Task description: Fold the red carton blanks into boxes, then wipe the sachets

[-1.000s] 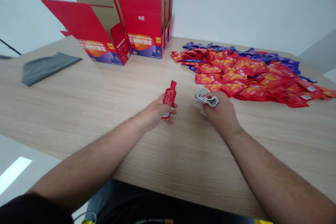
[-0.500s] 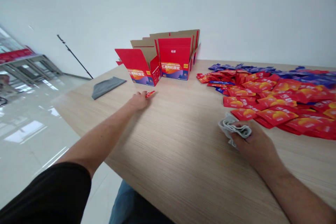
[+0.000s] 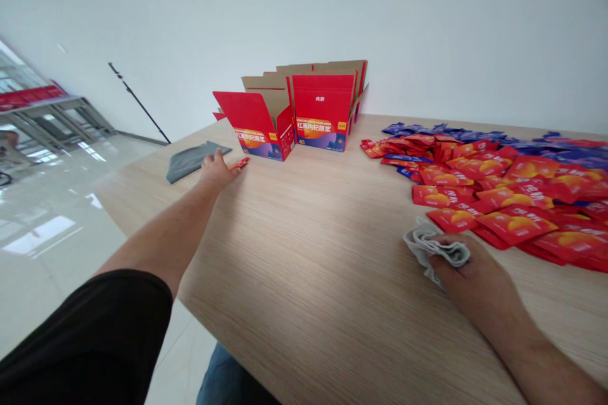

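Sachets [image 3: 494,196] lie heaped at right (insides of the open cartons [image 3: 323,112] hidden); left hand [image 3: 217,171] pinches one red sachet [image 3: 240,163], right hand [image 3: 475,272] clenches a pale rag [image 3: 439,247].

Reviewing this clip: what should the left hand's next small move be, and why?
Probably lift the left hand slightly, so the red sachet clears the wall of the open red carton. The hand holds the sachet low, just short of that carton, whose flaps stand up.
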`<move>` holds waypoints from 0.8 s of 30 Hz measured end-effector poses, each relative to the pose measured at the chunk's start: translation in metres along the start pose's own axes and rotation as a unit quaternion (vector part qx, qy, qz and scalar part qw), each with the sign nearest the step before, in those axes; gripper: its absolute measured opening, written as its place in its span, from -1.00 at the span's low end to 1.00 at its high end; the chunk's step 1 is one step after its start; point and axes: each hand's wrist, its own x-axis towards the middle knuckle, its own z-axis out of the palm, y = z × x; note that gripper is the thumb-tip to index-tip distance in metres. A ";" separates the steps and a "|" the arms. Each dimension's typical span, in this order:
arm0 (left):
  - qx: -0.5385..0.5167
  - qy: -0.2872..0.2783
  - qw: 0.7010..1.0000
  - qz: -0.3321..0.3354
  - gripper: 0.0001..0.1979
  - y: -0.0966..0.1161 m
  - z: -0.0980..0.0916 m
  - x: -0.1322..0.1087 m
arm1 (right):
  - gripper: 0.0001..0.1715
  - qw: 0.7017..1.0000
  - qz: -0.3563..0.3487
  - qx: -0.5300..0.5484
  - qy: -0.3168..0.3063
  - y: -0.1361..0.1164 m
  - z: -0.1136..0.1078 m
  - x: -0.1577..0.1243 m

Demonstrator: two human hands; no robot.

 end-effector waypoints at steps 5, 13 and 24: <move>0.035 -0.003 0.999 -0.009 -0.14 -0.030 0.018 -0.020 | -0.64 1.000 -0.010 0.005 0.028 0.005 0.008 -0.002; 0.037 0.022 0.999 0.018 -0.46 -0.028 0.013 -0.040 | -0.70 1.000 -0.011 0.007 0.024 0.004 0.007 -0.002; -0.074 -0.046 0.967 0.239 -0.81 0.077 0.019 -0.116 | -0.76 0.995 -0.086 -0.021 -0.042 -0.017 0.004 -0.002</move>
